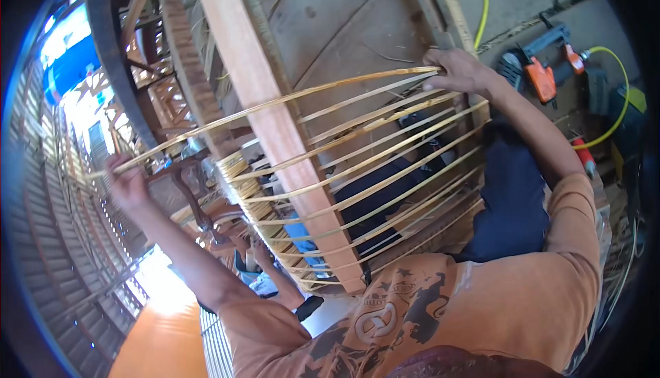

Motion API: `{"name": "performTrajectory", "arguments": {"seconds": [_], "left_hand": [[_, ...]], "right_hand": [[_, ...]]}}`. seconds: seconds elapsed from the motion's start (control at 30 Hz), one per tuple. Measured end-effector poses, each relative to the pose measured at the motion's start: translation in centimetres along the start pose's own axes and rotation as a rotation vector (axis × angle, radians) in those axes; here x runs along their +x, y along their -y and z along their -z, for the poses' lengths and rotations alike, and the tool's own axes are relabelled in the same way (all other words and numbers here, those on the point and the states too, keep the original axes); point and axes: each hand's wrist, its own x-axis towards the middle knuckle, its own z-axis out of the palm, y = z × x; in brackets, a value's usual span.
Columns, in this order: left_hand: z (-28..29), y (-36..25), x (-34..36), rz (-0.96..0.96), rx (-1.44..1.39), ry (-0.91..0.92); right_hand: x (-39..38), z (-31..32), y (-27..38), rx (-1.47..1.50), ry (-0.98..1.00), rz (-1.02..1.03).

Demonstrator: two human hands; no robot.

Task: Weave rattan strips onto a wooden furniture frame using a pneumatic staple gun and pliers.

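A long pale rattan strip (330, 85) crosses a wooden frame (240, 41) made of light and darker beams. Several parallel strips (399, 161) run below it across the frame, with a bundled, wrapped edge (237, 179) at left. My left hand (127, 182), out at the far left, has its fingers closed on the long strip. My right hand (454, 72) grips the same strip's other end at the right post (450, 20), thumb beneath it. My dark-trousered leg (512, 199) is under the right side of the frame.
Nail guns (540, 75) and yellow hoses (622, 117) lie on the grey floor (536, 0) at right, with a red cylinder (583, 154). Wooden furniture pieces (165, 103) stand at left. Another person's arm (271, 275) shows below the frame near an orange surface (151, 340).
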Motion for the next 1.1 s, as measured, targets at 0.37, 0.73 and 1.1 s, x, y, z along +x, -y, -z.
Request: {"name": "performTrajectory", "arguments": {"seconds": [0.37, 0.73, 1.1], "left_hand": [[11.1, 10.5, -4.7, -0.130, -0.242, -0.067], [-1.9, 19.7, -10.9, 0.194, 0.413, -0.123], [-0.8, 19.9, -11.3, 0.114, 0.484, -0.263]], "right_hand": [[5.1, -0.3, 14.3, 0.372, 0.161, 0.125], [6.8, -2.1, 18.3, 0.338, 0.164, 0.172], [7.1, -3.4, 18.1, 0.381, 0.134, 0.222]]}}
